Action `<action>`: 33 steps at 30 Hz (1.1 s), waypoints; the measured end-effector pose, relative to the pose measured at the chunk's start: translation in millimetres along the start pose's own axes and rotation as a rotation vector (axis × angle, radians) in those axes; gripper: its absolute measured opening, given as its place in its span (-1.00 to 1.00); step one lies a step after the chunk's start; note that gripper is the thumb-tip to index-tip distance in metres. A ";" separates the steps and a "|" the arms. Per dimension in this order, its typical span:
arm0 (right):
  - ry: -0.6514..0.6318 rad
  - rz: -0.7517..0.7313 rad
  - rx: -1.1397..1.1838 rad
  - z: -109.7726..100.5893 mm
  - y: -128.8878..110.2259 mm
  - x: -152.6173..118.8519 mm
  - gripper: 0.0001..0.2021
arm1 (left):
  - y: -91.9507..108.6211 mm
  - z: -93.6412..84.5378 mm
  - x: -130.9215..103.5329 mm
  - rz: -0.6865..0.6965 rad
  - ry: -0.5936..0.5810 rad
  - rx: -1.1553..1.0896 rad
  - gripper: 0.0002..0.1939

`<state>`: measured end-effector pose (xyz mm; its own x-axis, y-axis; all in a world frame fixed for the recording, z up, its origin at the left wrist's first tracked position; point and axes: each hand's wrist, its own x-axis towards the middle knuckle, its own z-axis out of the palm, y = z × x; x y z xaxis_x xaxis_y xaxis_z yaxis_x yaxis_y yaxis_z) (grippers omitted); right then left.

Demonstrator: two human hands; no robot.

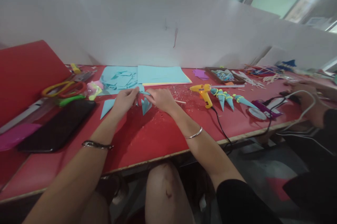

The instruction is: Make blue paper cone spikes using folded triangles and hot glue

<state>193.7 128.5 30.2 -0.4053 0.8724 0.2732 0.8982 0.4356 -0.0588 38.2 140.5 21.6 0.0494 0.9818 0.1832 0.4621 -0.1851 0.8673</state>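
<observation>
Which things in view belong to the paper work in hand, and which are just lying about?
Probably the job:
- blue paper, in left hand and right hand
- cut pieces
- blue sheets
- glue gun
- blue cones

Probably lying about:
- phone
- purple paper

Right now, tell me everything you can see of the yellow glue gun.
The yellow glue gun looks like plastic, with a small orange glow on its body. It lies on its side on the red table, nozzle pointing left, handle slanting toward the near edge. A black cord leaves the handle's base toward that edge. Blue cones lie close on its right; contact is unclear. The right hand isn't touching it.
</observation>
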 end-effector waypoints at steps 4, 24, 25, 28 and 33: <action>0.032 0.063 0.067 2.9 7.0 1.0 -0.58 | -2.7 -0.4 -1.3 0.081 0.045 0.254 -0.60; 0.013 0.279 0.201 13.1 23.2 3.3 -0.63 | -19.9 5.8 5.0 0.362 -0.277 0.676 -0.77; 0.026 0.275 0.202 13.8 23.5 3.6 -0.64 | -19.1 5.5 4.4 0.350 -0.255 0.630 -0.71; 0.085 0.265 0.223 14.9 22.9 4.5 -0.66 | -12.5 4.1 1.0 0.265 -0.165 0.418 -0.51; 0.188 0.150 0.365 12.1 17.8 4.4 -0.64 | -5.2 1.4 1.2 0.138 -0.087 0.084 -0.56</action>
<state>205.9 142.7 18.8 -0.2068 0.8912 0.4037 0.8122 0.3864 -0.4371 37.1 142.7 16.7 0.1920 0.9480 0.2540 0.5182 -0.3177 0.7941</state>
